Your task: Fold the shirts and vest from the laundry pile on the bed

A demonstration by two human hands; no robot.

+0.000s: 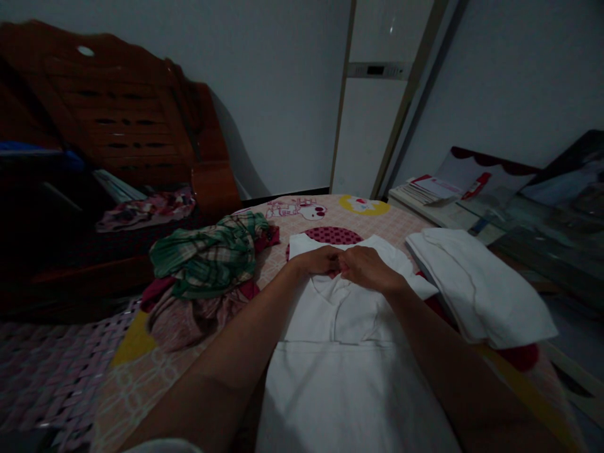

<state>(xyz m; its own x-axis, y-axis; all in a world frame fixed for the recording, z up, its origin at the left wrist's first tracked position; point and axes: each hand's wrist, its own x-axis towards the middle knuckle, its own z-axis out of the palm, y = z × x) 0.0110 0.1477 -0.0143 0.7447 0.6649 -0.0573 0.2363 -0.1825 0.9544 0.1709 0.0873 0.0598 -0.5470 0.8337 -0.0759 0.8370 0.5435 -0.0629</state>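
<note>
A white shirt (pixel 346 352) lies spread flat on the patterned bedsheet (pixel 278 258) in front of me, its collar end far from me. My left hand (pixel 321 260) and my right hand (pixel 365 267) meet at the collar, knuckles touching, fingers curled and pinching the white cloth there. Both forearms stretch over the shirt's body.
A folded white garment (pixel 476 289) lies to the right of the shirt. A heap of checked green and pink clothes (pixel 207 264) sits to the left. A wooden chair (pixel 123 126) with clothes stands at far left. Papers and a glass-topped table (pixel 509 226) are at right.
</note>
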